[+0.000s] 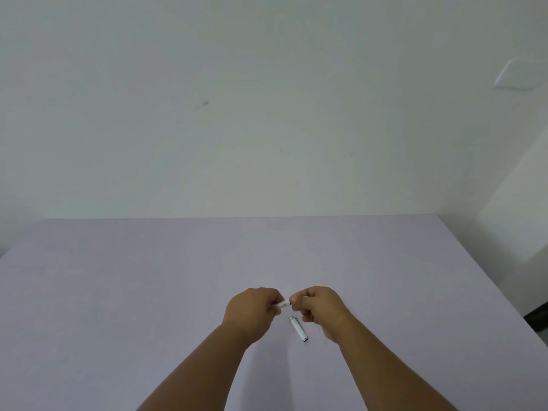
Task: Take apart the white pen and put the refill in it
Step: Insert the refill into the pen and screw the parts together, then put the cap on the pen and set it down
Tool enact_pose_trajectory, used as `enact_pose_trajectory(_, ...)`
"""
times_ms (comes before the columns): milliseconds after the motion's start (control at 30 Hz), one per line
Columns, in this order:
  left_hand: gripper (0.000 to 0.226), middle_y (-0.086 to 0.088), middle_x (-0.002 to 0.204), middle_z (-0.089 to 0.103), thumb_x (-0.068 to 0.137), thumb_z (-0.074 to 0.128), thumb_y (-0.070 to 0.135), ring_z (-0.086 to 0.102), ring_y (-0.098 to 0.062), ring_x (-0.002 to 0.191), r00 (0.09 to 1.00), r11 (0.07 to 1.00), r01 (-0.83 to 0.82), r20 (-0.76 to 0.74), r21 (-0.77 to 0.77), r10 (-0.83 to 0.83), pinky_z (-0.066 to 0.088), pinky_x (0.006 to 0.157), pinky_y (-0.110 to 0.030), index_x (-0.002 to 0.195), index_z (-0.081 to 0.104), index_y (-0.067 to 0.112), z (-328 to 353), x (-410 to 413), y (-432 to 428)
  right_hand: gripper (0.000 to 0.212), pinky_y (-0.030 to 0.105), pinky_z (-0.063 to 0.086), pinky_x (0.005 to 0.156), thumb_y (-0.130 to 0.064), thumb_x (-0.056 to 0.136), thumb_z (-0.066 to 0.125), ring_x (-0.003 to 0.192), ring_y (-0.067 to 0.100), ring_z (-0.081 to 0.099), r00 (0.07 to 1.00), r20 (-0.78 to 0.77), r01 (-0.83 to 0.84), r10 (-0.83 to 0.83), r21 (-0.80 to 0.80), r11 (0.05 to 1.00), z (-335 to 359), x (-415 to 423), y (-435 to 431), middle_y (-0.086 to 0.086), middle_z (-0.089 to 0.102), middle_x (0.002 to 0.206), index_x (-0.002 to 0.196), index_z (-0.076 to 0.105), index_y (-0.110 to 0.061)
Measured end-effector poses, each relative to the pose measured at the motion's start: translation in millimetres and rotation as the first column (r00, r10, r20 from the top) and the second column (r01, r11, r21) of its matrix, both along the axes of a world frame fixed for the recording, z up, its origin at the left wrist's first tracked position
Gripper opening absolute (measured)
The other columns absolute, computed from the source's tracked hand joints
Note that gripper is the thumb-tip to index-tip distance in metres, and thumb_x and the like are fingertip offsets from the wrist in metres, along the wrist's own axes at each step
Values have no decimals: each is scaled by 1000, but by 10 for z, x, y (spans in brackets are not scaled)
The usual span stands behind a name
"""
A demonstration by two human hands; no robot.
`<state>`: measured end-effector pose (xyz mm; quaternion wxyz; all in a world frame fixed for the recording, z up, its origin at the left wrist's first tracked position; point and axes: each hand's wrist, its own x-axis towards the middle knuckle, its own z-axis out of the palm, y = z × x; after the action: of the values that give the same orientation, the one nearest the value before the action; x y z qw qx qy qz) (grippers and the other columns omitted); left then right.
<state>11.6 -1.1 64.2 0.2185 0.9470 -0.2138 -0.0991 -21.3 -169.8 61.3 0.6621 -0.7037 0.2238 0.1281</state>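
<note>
Two hands, the left hand and right hand, pinch opposite ends of the white pen, apparently its barrel, held crosswise above the table, the cap lying just below the right.

A bare indoor room, of a kind that cannot be told: a plain white painted wall carries a white rectangular plate, above a smooth pale lilac counter.
</note>
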Motion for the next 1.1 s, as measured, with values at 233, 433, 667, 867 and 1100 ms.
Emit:
enact_pose_trajectory(233, 24, 8, 104, 69, 94, 42, 26, 59, -16, 95, 970, 992, 78, 221, 96, -98, 39, 65, -27, 112, 59, 28, -131, -48, 50, 7, 19, 52, 48, -2, 82, 68, 51, 12, 53, 969, -236, 117, -67, 204, 972, 71, 55, 25, 10, 66, 62, 80, 70, 4)
enact_pose_trajectory(433, 9, 8, 83, 64, 86, 56, 29, 56, -13, 69, 954, 970, -243, -180, -6, 238, 37, 53, -23, 93, 62, 29, -120, -6, 11, 30, 33, 51, 74, -32, 92, 55, 66, 20, 56, 983, -124, 97, -137, -285, 954, -155, 180, 2, 6, 69, 81, 87, 68, -6)
enact_pose_trajectory(667, 14, 0, 75, 68, 72, 74, 17, 66, -18, 61, 730, 784, -574, -582, -236, 360, 58, 61, -32, 79, 61, 19, -237, -13, 59, 21, 29, 47, 71, -31, 80, 66, 89, 23, 63, 969, -178, -245, 169, -699, 672, -651, 83, 132, 3, 62, 87, 86, 59, -13)
enact_pose_trajectory(867, 15, -9, 76, 67, 73, 74, 12, 64, -21, 58, 632, 718, -649, -703, -251, 326, 60, 63, -36, 82, 62, 11, -276, -25, 61, 27, 31, 48, 76, -32, 89, 55, 100, 25, 61, 958, -203, -281, 202, -795, 538, -849, 53, 183, 9, 66, 106, 102, 58, -8)
enact_pose_trajectory(1100, 16, -9, 76, 66, 74, 75, 11, 64, -20, 57, 617, 734, -633, -733, -247, 286, 60, 58, -32, 86, 64, 9, -230, -5, 9, 30, 27, 47, 60, -30, 91, 54, 57, 15, 56, 999, -46, -30, 8, -502, 865, -608, 179, 87, -1, 60, 62, 64, 59, -17)
